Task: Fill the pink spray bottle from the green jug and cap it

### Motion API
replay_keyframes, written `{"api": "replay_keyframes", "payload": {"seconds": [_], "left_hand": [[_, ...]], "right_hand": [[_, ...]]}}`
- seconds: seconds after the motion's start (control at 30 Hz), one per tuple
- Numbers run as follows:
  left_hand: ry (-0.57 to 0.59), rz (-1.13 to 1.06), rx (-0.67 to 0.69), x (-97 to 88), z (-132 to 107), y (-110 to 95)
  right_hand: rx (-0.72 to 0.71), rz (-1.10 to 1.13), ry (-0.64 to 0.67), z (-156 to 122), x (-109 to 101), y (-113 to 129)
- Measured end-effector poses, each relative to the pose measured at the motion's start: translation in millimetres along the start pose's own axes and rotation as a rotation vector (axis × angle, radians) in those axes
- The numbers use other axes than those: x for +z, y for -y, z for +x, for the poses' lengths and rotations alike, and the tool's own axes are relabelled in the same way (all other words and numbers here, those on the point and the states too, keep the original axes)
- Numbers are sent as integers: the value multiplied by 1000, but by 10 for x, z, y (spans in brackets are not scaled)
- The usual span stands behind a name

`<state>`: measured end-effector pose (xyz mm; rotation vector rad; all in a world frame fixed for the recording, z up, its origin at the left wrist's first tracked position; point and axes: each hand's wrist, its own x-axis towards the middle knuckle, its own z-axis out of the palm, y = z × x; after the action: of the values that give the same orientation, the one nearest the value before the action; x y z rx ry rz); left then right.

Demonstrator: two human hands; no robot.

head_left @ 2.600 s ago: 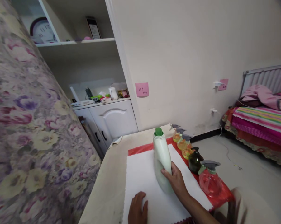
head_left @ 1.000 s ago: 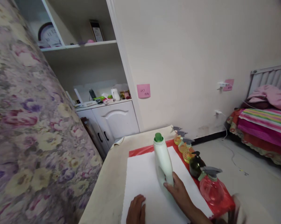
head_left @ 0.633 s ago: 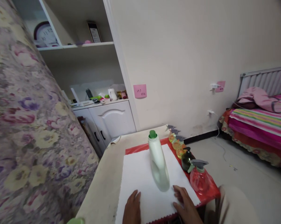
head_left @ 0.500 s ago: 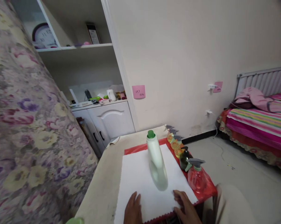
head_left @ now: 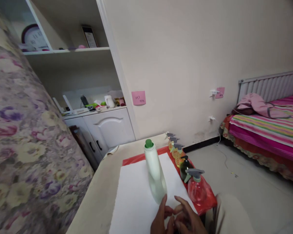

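Note:
A pale green plastic bottle (head_left: 156, 177) with a handle stands upright on a white sheet (head_left: 132, 191). Its neck is uncapped, and a green spout (head_left: 148, 143) shows inside. Just in front of the bottle, my left hand (head_left: 161, 219) has its index finger stretched towards the base; whether it touches cannot be seen. Close beside it, my right hand (head_left: 189, 217) has its fingers bent and apart. Fingertips of both hands nearly meet, and neither holds anything visible. A red spray bottle (head_left: 197, 191) is to the right of my right hand.
Behind the red spray bottle, a dark pump bottle (head_left: 184, 168) and several yellowish spray bottles (head_left: 178, 156) line the red cloth (head_left: 134, 159). The table (head_left: 95, 198) meets the wall. A floral curtain (head_left: 39, 146) hangs left; a bed (head_left: 265, 136) stands right.
My hands have come together from either side of the sheet's front to near the bottle's base. The view has swung slightly right. A green object at the lower left has left the view.

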<state>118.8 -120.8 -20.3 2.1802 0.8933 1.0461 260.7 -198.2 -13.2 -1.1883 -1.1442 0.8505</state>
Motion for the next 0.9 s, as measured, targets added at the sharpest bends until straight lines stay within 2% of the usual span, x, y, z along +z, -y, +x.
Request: {"api": "replay_keyframes", "payload": {"seconds": [0.13,0.2,0.27,0.5,0.63,0.77,0.9], "left_hand": [[-49,-116,-54,-11,186,-333],[-69,-142,-71,-36,246,-467],[-91,-161,-91,-79,289,-601],[-196,-95,-48,-447,491,-1207],[-199,-36,-43,-626,613,-1534],[-224,-11,-2,-693,655,-1691],[-238,7,-2,-702,645,-1718]], "right_hand": [[-36,105,-124,54,-30,232],[-56,85,-186,76,-33,371],[-73,54,-195,94,-43,542],[-245,-32,-212,145,-162,1216],[-232,-179,-176,142,-293,1478],[-285,-301,-258,123,-374,1629],[-348,-388,-276,114,-376,1666]]}}
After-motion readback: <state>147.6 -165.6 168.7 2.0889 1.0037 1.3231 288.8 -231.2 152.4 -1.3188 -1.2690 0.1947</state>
